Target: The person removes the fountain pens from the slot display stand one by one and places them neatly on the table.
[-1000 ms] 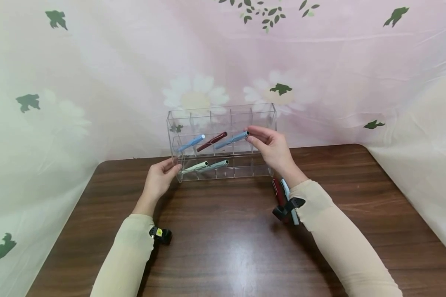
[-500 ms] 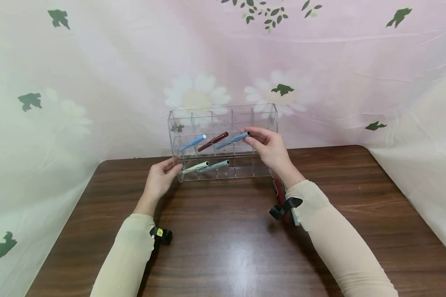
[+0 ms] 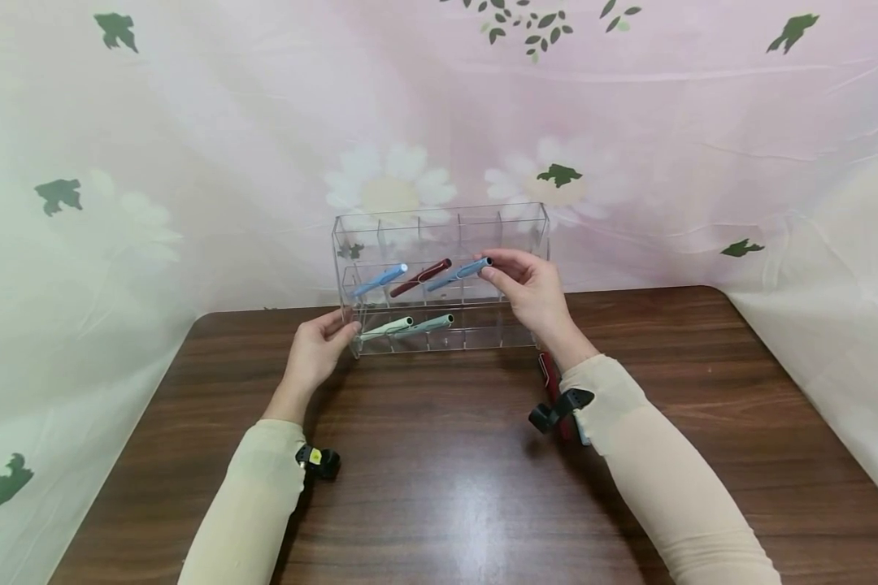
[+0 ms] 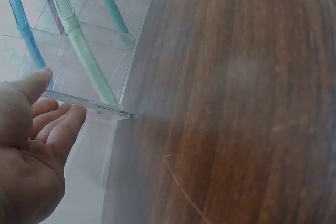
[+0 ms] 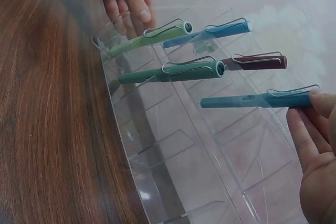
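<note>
A clear pen holder (image 3: 483, 337) with two tiers of slots stands at the table's back. My left hand (image 3: 313, 351) holds its left end, thumb on one side of the panel and fingers on the other. With thumb and fingertips, my right hand (image 3: 537, 292) pinches the cap end of a blue pen (image 5: 289, 99), whose lower end leans into the upper tier. To its left lean a dark red pen (image 3: 420, 278) and a light blue pen (image 3: 380, 280). The lower tier carries a pale green pen (image 3: 386, 329) and a teal green pen (image 5: 173, 73).
On the brown table (image 3: 424, 487), a second dark red pen (image 3: 548, 372) lies below my right wrist. Beside it, a bluish pen (image 3: 583, 435) is mostly hidden by the sleeve and wrist camera (image 3: 545, 417). A flower-printed cloth (image 3: 263, 122) hangs right behind the holder.
My right forearm has shifted slightly left, covering more of the bluish pen on the table. Both hands keep their holds, and the pens in the holder stay in place.
</note>
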